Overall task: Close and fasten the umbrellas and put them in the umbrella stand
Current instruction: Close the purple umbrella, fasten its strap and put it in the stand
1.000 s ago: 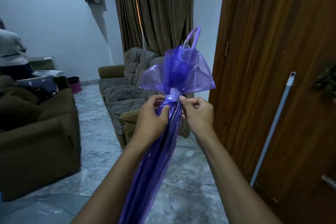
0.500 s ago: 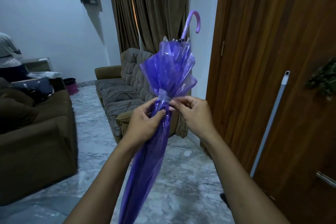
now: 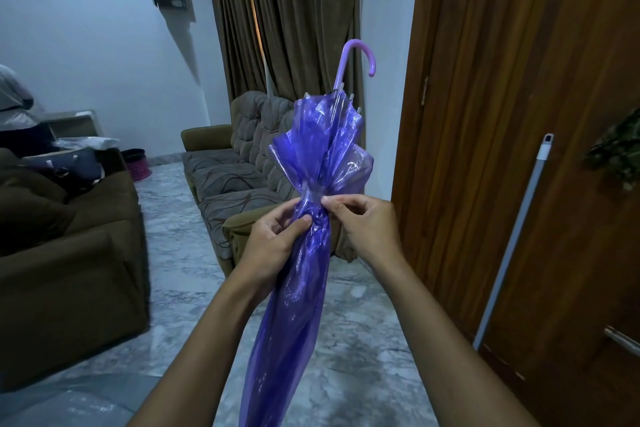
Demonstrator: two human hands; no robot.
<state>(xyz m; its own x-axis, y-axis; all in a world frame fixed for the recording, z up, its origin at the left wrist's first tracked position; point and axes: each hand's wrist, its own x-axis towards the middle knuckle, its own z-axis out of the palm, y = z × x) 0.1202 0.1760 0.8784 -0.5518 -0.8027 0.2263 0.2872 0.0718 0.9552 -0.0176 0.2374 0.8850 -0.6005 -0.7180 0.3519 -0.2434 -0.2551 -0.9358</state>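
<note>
Your right fingers [image 3: 333, 202] pinch the pale strap [image 3: 310, 193] at the gathered waist of the purple umbrella [image 3: 304, 274], thumb and forefinger closed on its end. Your left fingers [image 3: 300, 220] are closed around the bunched canopy just below, thumb pressed across the folds. A second ago both hands met squarely on the band; now your right hand [image 3: 363, 225] has shifted out to the side of it, and your left hand [image 3: 273, 239] has slipped a little lower. The flared skirt of plastic above the strap has drawn in, narrower and more upright than it was, and the hooked handle [image 3: 358, 55], half hidden behind the folds before, now stands clear above the canopy against the curtain [image 3: 294, 17].

I read that as the strap being wrapped round and probably nearly fastened, though the clasp itself is too small to make out, so you cannot count it as done. The umbrella is in the air in front of you, handle up and tip running down out of view between your forearms, above the marble floor [image 3: 349, 340]. No umbrella stand shows here, nor any other umbrella. Once the band holds, you need to find the stand.
</note>
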